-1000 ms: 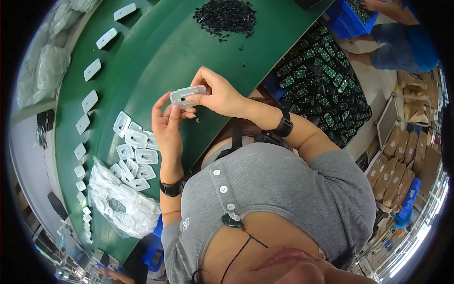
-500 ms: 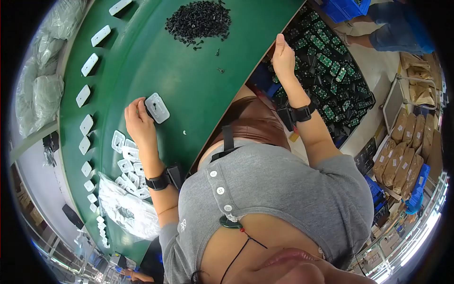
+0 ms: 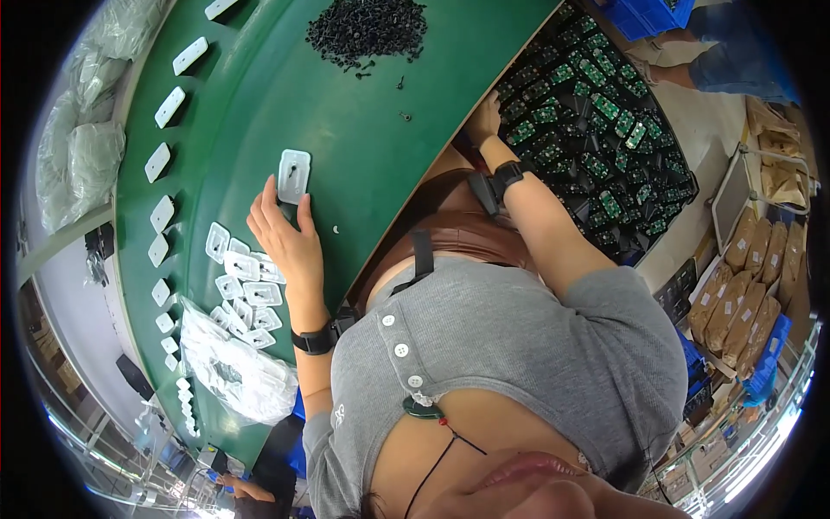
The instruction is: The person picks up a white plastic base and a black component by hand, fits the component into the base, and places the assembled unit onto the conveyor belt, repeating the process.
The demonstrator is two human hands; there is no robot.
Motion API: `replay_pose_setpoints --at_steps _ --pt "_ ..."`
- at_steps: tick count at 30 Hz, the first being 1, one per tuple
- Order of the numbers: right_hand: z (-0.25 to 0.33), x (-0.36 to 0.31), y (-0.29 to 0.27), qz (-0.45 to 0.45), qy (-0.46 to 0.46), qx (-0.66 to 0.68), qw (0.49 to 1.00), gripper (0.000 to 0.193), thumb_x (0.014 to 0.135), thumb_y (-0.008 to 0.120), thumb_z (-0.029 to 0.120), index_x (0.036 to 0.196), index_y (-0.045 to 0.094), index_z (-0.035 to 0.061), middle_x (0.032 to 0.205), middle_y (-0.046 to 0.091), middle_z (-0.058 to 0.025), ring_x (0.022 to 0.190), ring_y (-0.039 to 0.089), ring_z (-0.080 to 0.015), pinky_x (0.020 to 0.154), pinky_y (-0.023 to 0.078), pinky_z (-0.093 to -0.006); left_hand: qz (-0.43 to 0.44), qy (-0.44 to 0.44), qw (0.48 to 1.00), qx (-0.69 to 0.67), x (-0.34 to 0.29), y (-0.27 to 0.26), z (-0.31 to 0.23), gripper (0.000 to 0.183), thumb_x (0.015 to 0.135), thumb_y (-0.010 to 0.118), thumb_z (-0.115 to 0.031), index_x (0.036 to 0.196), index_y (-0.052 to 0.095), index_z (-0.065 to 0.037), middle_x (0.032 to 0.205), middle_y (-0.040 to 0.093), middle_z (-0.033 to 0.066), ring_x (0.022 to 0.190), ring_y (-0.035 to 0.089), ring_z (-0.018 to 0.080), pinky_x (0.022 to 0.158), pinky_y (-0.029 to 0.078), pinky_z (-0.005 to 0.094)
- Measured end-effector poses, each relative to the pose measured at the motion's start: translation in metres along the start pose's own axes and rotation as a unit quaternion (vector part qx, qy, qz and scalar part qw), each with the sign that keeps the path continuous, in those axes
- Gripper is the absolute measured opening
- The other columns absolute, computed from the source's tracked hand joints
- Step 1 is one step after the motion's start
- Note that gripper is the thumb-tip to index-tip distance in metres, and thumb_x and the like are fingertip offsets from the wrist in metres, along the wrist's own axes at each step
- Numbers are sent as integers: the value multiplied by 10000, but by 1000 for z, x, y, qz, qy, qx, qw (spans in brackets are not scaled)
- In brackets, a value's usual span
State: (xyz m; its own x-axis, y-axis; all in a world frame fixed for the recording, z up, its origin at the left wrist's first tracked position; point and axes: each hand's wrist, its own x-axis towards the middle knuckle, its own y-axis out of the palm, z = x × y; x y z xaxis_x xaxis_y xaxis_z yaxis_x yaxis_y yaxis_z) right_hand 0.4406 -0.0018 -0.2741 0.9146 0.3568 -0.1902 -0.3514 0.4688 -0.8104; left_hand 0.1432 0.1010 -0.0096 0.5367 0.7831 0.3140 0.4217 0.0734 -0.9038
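Note:
A white plastic shell point(image 3: 295, 177) with a small black part in its middle lies on the green table. At its near end is my left hand point(image 3: 290, 242), with the index finger at one side and the thumb at the near right corner, taking it between them. My right hand point(image 3: 487, 119) is down past the table's right edge, beside a black bin of green circuit boards point(image 3: 605, 104). Shadow and the angle hide most of its fingers. Left of my left forearm, more white shells point(image 3: 246, 281) lie in a loose group.
Black screws point(image 3: 367, 33) form a pile at the far side, with a couple of loose ones nearby. White shells point(image 3: 157, 162) stand in a curved row along the left side. A clear plastic bag point(image 3: 238, 368) lies near. Brown packages point(image 3: 735, 294) and another person's legs are at right.
My left hand has moved right and nearer, and the shell has turned more upright, slightly farther off. My right hand has dropped from the table edge toward the bin.

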Motion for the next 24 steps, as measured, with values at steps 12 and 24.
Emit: replay_pose_setpoints --at_steps 12,24 --pt "15 -62 -213 118 9 707 697 412 900 577 141 1284 425 137 1240 516 -146 1116 522 -344 949 466 -507 11 26 990 -138 -20 -13 1 662 712 687 23 1326 457 -65 1097 607 85 1047 528 293 913 402 396" --pt "206 -141 -201 206 -656 70 723 418 794 652 4 1200 564 37 1141 614 -136 1030 592 -291 882 479 -340 -17 16 971 -236 -39 -13 10 601 748 566 119 1313 457 -52 1177 568 148 1058 533 342 903 445 392"
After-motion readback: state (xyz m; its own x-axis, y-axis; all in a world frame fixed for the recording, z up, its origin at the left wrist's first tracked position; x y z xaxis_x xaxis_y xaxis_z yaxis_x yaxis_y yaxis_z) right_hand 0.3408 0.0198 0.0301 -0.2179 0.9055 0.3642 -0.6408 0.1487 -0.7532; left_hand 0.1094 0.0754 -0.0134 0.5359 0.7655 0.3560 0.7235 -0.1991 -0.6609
